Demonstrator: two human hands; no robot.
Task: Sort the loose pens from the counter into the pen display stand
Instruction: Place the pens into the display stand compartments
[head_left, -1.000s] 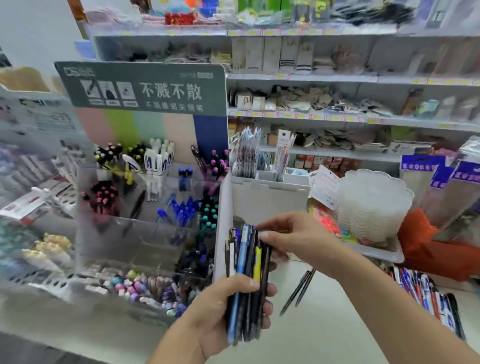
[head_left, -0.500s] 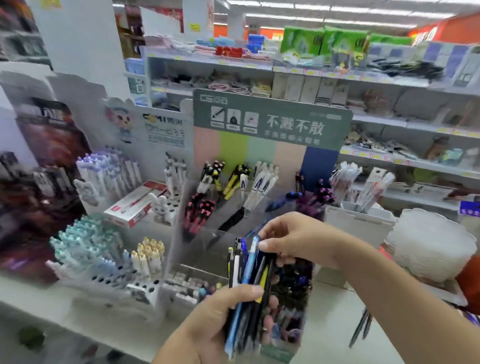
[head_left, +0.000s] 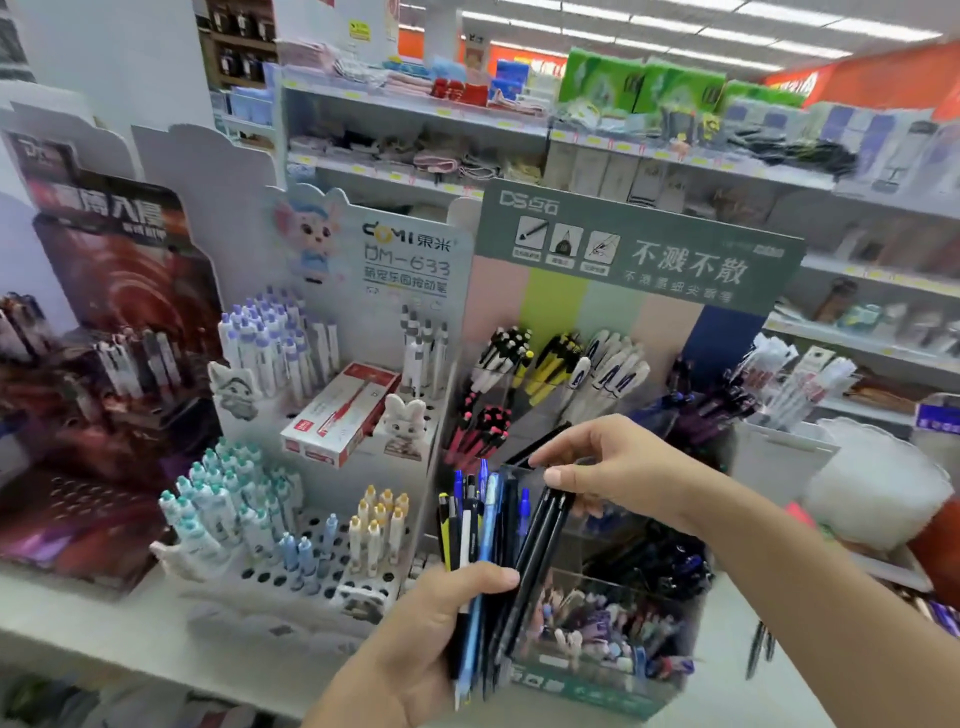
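My left hand (head_left: 415, 639) grips a bundle of pens (head_left: 485, 535), black, blue, yellow and white, held upright low in the middle. My right hand (head_left: 613, 467) reaches across from the right and pinches the tops of two black pens (head_left: 540, 551) at the bundle's right side. Right behind the hands stands the green-topped clear pen display stand (head_left: 634, 260), with compartments of black, yellow, white, pink and dark pens. A white stand (head_left: 374, 249) with holes and capped pens is to its left.
Two loose dark pens (head_left: 758, 649) lie on the white counter (head_left: 130, 634) at the right. A red-and-white pen box (head_left: 337, 410) rests in the white stand. A dark red display (head_left: 109, 291) is far left. Store shelves (head_left: 571, 135) fill the background.
The view has swung left and up, so the stands now sit centre and left. My right hand has shifted from the bundle's middle to two black pens, fanning them out to the right.
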